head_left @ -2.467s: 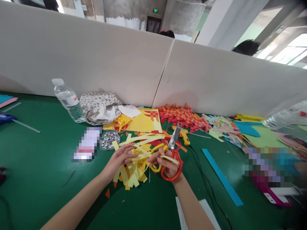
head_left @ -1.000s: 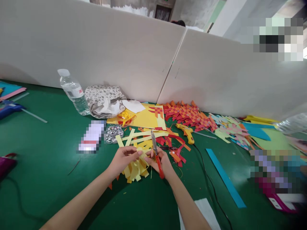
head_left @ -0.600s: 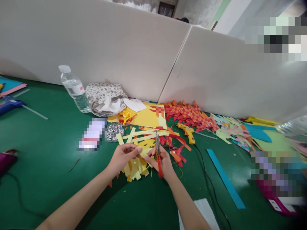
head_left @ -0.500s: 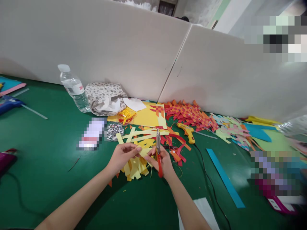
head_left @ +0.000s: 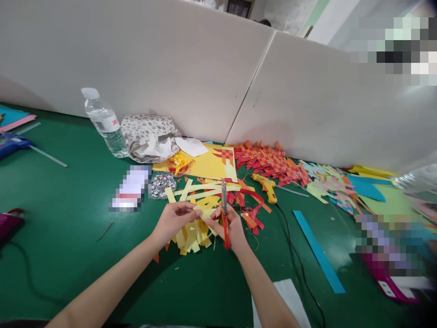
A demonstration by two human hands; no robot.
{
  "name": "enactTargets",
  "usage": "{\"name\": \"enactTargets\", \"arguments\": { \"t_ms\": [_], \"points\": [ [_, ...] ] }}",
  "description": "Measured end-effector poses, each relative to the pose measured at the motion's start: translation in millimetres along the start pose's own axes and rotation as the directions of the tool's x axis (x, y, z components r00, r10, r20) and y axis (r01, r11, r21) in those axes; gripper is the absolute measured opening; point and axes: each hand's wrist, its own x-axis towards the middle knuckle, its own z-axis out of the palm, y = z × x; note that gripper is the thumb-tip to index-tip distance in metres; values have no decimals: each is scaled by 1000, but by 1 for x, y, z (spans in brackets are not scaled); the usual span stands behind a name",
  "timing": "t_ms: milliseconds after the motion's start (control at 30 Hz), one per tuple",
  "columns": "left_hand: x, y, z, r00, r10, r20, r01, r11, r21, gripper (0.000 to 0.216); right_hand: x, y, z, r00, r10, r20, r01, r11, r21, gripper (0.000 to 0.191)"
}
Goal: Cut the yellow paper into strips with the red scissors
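My right hand (head_left: pixel 230 228) is closed round red-handled scissors (head_left: pixel 224 214), blades pointing up and away. Its fingertips also pinch a pale yellow paper strip (head_left: pixel 206 214). My left hand (head_left: pixel 175 218) pinches the other end of that strip, fingers curled. Both hands hover over a heap of yellow paper strips (head_left: pixel 193 237) on the green table (head_left: pixel 68 218). Red and orange strips (head_left: pixel 249 207) lie just right of my right hand.
A water bottle (head_left: pixel 104 125) and a patterned cloth bag (head_left: pixel 150 136) stand by the white partition. A yellow sheet (head_left: pixel 205 166), googly eyes (head_left: pixel 161 184), woven paper fish (head_left: pixel 269 161), a yellow glue gun (head_left: pixel 268 187) with black cord, and a blue strip (head_left: pixel 317 250) lie around.
The scissors turned from flat and open-handled to upright and edge-on in my right hand. Both hands drew together on one yellow strip; the view tilted down slightly.
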Motion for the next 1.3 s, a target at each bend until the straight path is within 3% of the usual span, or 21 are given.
{"name": "enactTargets", "arguments": {
  "t_ms": [933,1133,1300],
  "points": [
    [2,3,-4,995,-77,68,80,996,-42,22,1,7,0,1000,14,-17,-14,1000,-25,36],
    [1,6,-4,994,-94,48,95,995,-22,22,1,7,-1,1000,17,-26,-18,1000,-14,34],
    [4,10,-10,997,-60,-39,59,998,-33,20,2,4,-3,999,32,-25,-31,999,27,33]
  ]
}}
